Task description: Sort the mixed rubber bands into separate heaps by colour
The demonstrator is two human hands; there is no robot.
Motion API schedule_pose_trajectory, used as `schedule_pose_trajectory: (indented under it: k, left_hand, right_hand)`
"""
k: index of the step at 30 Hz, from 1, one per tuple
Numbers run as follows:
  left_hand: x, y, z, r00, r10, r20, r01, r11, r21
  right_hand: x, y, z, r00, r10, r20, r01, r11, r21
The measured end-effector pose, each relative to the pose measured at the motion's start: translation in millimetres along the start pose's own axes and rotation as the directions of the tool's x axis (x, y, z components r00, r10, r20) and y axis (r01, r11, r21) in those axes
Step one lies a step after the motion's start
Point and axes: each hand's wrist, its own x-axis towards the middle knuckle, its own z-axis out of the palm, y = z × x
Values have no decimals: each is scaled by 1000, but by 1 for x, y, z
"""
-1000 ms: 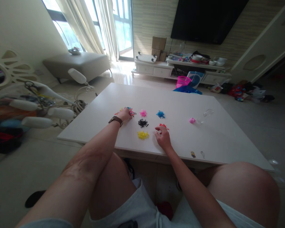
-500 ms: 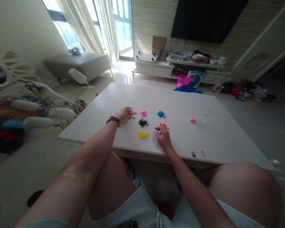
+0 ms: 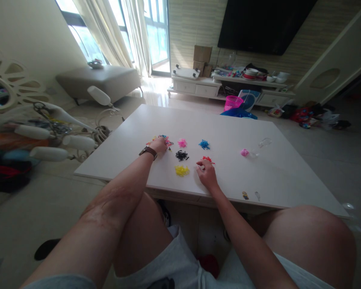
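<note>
1. Where my left hand [image 3: 160, 144] comes down, left of the desk's middle, I see the mixed pile [image 3: 169, 141] of small many-coloured pieces, partly covered by the fingers.
2. That hand is over the pile, fingers bent downward; I cannot tell whether they pinch a piece. A dark watch [image 3: 148, 151] sits on its wrist.
3. Just right of it I have three heaps in a rough column: the pink pile [image 3: 182, 143] farthest, the black pile [image 3: 181, 155] between, the yellow pile [image 3: 182, 171] nearest me.
4. My right hand [image 3: 207, 173] is well apart from the left, fingers curled, near the red pile [image 3: 207, 159]; I can't make out whether its fingertips close on anything. Beyond lies the blue pile [image 3: 204, 144].
5. Farther right on the white desk [image 3: 225, 128] I get a small pink object [image 3: 244, 152], a clear container [image 3: 265, 142] and, near the front edge, a yellow figure piece [image 3: 245, 195] beside a small clear piece [image 3: 257, 196].
6. Past the desk I see a pink basket [image 3: 232, 103], a low cabinet [image 3: 207, 90] and a wall-mounted television [image 3: 264, 24].
</note>
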Motion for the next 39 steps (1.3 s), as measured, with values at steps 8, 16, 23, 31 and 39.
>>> schedule_pose_trajectory:
  k: [8,16,23,31,39]
  left_hand:
    - [-9,3,-15,1000,-6,21,6,1000,-4]
    - [-5,-1,-14,987,159,38,-157,986,-57]
    - [-4,3,-15,988,134,77,-134,991,-9]
    - [3,-3,-12,949,260,177,-266,964,10]
    - [-2,6,-5,948,243,204,-266,959,98]
  right_hand:
    - [0,1,0,1000,-10,-2,10,1000,8]
    - [0,2,0,1000,-12,4,12,1000,-3]
    - [0,1,-1,1000,-6,17,6,1000,-11]
    - [0,1,-1,1000,-7,22,7,1000,-13]
    - [0,2,-1,999,-12,35,13,1000,-24]
